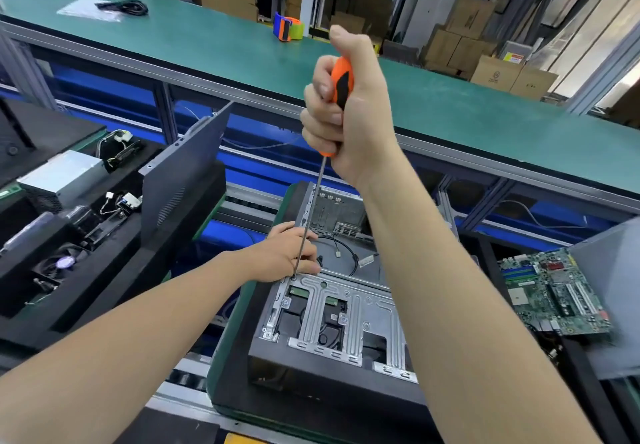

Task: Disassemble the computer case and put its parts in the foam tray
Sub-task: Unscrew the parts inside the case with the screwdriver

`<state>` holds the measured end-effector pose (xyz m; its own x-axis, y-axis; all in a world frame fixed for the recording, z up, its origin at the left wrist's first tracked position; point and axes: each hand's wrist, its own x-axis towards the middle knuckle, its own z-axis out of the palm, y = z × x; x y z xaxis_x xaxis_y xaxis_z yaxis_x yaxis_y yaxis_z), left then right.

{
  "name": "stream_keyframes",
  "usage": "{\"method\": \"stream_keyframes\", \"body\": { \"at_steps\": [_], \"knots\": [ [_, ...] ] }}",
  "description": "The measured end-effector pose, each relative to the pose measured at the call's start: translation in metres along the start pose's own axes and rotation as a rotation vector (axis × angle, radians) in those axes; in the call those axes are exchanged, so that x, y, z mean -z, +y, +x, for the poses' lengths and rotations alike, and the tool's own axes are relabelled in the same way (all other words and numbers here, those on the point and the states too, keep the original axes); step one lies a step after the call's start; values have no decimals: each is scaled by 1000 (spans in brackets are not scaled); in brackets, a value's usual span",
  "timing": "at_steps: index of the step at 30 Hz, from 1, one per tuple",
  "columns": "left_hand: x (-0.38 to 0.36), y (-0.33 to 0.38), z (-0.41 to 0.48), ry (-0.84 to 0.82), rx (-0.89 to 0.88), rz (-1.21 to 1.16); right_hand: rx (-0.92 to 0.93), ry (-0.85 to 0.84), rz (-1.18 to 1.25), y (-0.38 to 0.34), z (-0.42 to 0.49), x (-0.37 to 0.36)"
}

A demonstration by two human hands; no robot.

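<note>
Computer case [313,326] | right forearm [433,287] hides part | screwdriver [314,197] seemingly on screw [294,278] | motherboard [554,294] right

Left of the case [263,350] stands a tilted side panel [183,180], right the motherboard [554,291].

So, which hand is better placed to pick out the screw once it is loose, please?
Probably the left hand: its fingers lie beside the screwdriver tip on the case; the right hand grips the handle.
</note>
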<state>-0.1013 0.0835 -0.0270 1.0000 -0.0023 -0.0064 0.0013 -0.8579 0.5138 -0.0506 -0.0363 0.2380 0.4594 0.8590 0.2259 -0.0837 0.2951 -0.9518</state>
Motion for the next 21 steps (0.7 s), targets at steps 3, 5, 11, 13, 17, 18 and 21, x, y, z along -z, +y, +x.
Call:
{"method": "stream_keyframes", "body": {
  "at_steps": [3,5,11,13,17,18,21],
  "knots": [
    [-1,0,-1,16,-15,-27,-67,-381,171,1,13,18],
    [-1,-1,-1,16,-20,-34,-126,-578,324,6,21,27],
    [2,-2,2,-27,-15,-48,-236,-814,502,23,24,40],
    [2,-3,1,-33,-8,-62,-256,-813,516,22,23,41],
    [1,-1,0,-15,-17,-74,-213,-516,340,6,26,33],
    [1,-1,-1,-14,-15,-73,-203,-338,220,2,19,27],
    [3,1,-1,-27,6,-67,-137,251,-28,-4,0,9]
  ]
}}
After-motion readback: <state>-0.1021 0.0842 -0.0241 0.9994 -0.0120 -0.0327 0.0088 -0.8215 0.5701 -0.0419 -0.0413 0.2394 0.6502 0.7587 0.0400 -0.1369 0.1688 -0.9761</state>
